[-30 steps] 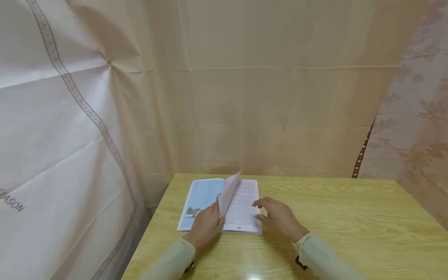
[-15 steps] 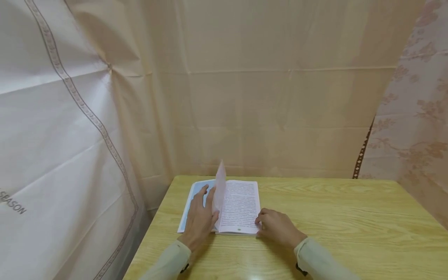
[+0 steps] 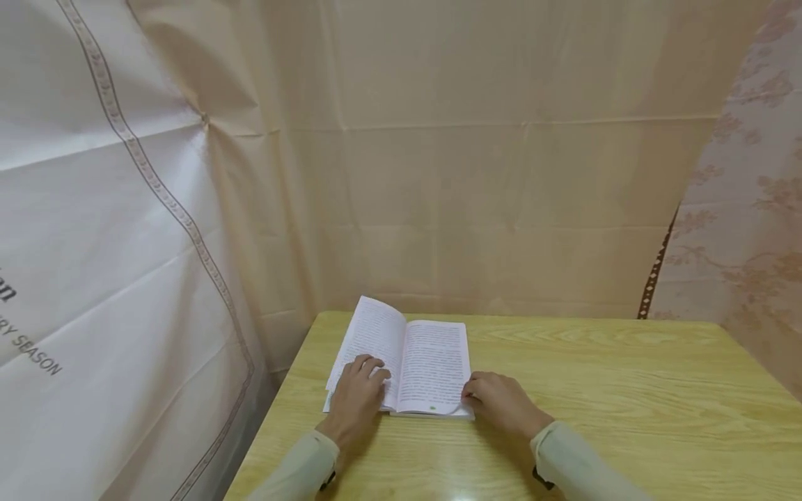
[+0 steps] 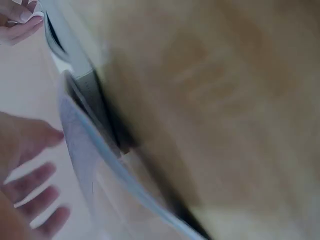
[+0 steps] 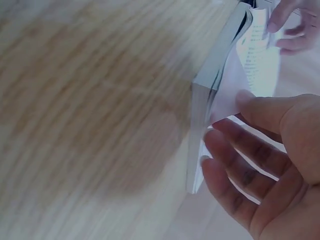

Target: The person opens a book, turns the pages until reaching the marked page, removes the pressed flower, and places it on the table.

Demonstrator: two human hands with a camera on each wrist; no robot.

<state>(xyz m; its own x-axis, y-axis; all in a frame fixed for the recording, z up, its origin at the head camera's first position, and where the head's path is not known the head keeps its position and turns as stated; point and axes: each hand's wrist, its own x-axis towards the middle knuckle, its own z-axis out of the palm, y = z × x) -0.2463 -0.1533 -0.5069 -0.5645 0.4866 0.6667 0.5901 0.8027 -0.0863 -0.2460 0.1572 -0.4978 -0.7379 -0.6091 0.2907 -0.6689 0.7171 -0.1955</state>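
The open paperback book point(image 3: 434, 362) lies at the far left of the wood-grain desk point(image 3: 614, 390), with printed text on both visible pages. Your left hand point(image 3: 359, 393) lies over the near part of the left page point(image 3: 376, 332), its fingers relaxed and spread. Your right hand point(image 3: 504, 403), at the book's near right corner, pinches the corner of the right page between thumb and fingers, lifting it from the leaves beneath. Beige cloth point(image 3: 470, 195) hangs beyond the desk's far edge.
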